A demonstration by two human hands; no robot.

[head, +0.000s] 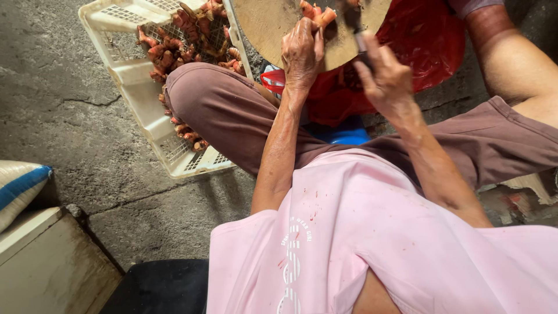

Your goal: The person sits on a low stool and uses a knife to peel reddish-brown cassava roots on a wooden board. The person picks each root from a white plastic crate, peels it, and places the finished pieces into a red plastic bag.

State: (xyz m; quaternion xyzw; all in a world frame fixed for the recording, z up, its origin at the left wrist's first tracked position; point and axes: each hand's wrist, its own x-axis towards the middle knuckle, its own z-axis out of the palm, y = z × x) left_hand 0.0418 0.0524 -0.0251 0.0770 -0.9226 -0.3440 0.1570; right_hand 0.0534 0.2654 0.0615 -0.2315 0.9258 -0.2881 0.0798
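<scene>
- Left hand (301, 51) fingers pin a reddish root piece (318, 14) on the round wooden board (273, 23), at 12 o'clock.
- Right hand (385, 78) fingers are wrapped around a knife handle (361, 42) (blade blurred).
- White crate (136, 87) of roots sits at 10 o'clock.

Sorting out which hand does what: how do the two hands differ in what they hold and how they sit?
The left hand presses reddish pieces onto the round wooden board, fingers curled down; the right hand grips a knife handle instead. The left hand lies over the board, while the right hand sits nearer the board's edge, over the red plastic bag. Both work at the same board.
</scene>
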